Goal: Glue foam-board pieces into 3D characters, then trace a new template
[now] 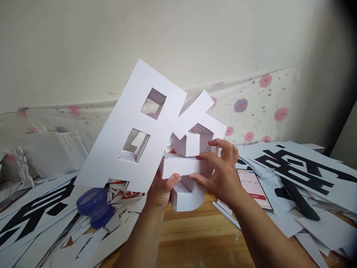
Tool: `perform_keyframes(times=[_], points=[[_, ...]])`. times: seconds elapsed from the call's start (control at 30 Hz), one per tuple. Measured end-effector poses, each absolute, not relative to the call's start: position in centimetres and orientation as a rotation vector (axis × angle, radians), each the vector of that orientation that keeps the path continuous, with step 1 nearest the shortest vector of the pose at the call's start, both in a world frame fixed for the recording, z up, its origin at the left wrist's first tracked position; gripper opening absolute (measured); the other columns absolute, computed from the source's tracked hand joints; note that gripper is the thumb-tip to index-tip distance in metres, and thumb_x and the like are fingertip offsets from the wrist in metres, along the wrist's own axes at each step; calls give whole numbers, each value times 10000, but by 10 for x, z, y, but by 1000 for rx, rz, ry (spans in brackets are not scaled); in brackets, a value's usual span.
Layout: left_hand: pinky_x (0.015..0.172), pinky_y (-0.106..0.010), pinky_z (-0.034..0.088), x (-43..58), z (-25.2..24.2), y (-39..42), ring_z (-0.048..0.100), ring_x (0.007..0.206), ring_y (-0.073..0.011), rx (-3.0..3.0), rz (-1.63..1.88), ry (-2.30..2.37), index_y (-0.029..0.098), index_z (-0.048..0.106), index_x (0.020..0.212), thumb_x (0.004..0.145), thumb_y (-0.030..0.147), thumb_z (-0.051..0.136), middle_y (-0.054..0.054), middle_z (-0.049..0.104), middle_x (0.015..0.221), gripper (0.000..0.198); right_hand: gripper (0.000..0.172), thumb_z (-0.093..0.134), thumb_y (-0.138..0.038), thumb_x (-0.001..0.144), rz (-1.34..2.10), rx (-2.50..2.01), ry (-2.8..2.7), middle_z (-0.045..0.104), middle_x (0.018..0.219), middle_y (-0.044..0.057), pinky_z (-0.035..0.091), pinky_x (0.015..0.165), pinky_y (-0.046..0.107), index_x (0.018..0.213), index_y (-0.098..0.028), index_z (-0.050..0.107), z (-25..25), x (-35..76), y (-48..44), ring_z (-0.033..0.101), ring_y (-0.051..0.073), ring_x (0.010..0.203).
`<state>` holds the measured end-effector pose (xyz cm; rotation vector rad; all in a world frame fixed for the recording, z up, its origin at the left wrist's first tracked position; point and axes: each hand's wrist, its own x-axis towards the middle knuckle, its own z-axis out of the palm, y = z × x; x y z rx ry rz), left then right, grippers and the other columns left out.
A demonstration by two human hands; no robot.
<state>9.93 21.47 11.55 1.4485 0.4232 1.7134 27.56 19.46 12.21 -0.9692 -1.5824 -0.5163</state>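
A white built-up character piece (160, 132), with a flat face and deep side walls, is held up above a wooden table (189, 238), in front of a pale wall (83, 44). Its broad face points toward the viewer. The long axis of its large left slab runs aslant, from lower left to upper right, so the whole shape leans to the right. Two four-sided openings pierce that slab; a notched, angular section joins it on the right.

A white bar (180, 166) lies across the lower right section, nearly level. Whether it is joined to the piece or loose is hard to tell — the hands cover its ends. The left hand's fingers are mostly hidden behind the work, and both forearms are cut off by the bottom edge.

The left hand (161, 190) grips from below, thumb pressed up against the bar's front. The right hand (223, 167) comes in from the right, wrist bent, pinching the bar narrowly between thumb below and index finger above — another finger is raised beside the angular section.

A phone (252, 186) lies to the right, a blue plastic object (96, 206) to the left, among paper scraps (119, 230).
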Motion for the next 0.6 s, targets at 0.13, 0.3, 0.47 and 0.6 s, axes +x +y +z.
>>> perform_keyframes(times=[0.13, 0.3, 0.47, 0.6], points=[[992, -431, 504, 99, 114, 216, 618, 1140, -300, 1462, 1751, 428, 247, 595, 1115, 644, 317, 827, -54, 662, 1183, 529, 649, 823, -537, 663, -576, -961, -1548, 408, 1302, 126, 278, 1022, 588, 1188, -259, 561, 124, 274, 190, 435, 376, 1194], [1009, -384, 493, 96, 106, 218, 597, 1169, -263, 1547, 1643, 419, 289, 583, 1214, 720, 290, 791, -37, 635, 1244, 537, 556, 814, -502, 696, -631, -933, -1602, 387, 1377, 96, 165, 1093, 611, 1165, -328, 572, 132, 263, 173, 354, 414, 1314], [1083, -419, 444, 97, 103, 214, 520, 1277, -294, 1630, 1577, 526, 316, 555, 1292, 718, 324, 794, -37, 563, 1381, 622, 282, 763, -288, 720, -664, -959, -1612, 352, 1436, 78, 147, 1088, 627, 979, -281, 652, 135, 258, 170, 310, 424, 1352], [1114, -430, 421, 100, 106, 209, 482, 1320, -314, 1678, 1592, 631, 289, 570, 1272, 692, 360, 807, -50, 542, 1407, 630, 221, 728, -217, 704, -632, -952, -1625, 390, 1402, 70, 151, 1088, 632, 906, -260, 649, 134, 261, 171, 321, 410, 1341]])
